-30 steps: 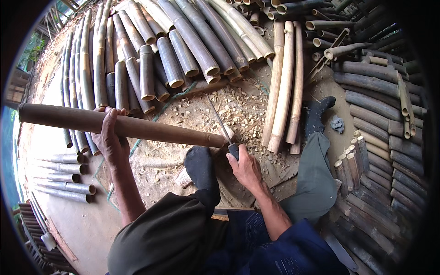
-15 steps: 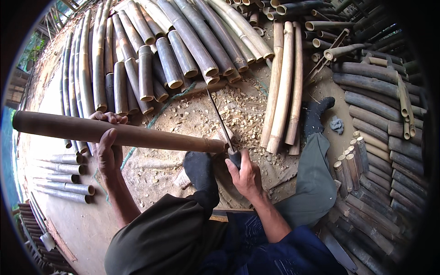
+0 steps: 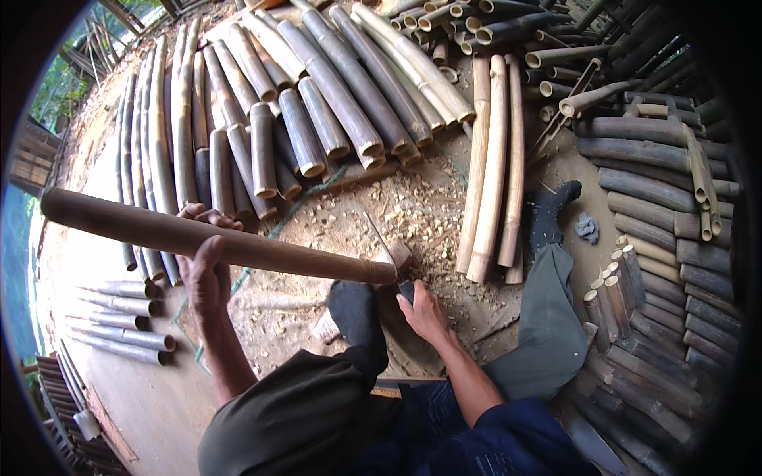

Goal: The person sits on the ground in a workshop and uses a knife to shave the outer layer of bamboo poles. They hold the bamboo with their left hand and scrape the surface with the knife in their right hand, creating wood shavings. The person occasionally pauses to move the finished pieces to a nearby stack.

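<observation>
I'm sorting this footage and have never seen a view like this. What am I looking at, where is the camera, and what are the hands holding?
There is no machine here: a person works with two bare hands. The camera is worn on the head and looks down, and its wide lens bends straight edges near the rim. The forearms enter from the lower edge.

The left hand grips a long bamboo pole that lies across the picture. Its right end meets the blade of a chopping knife, whose handle is in the right hand. A foot in a dark sock sits just below that end.

The ground is strewn with pale wood chips. Cut bamboo sections are stacked at the top, pale split lengths lie to the right, and darker tubes are piled along the right edge.
</observation>
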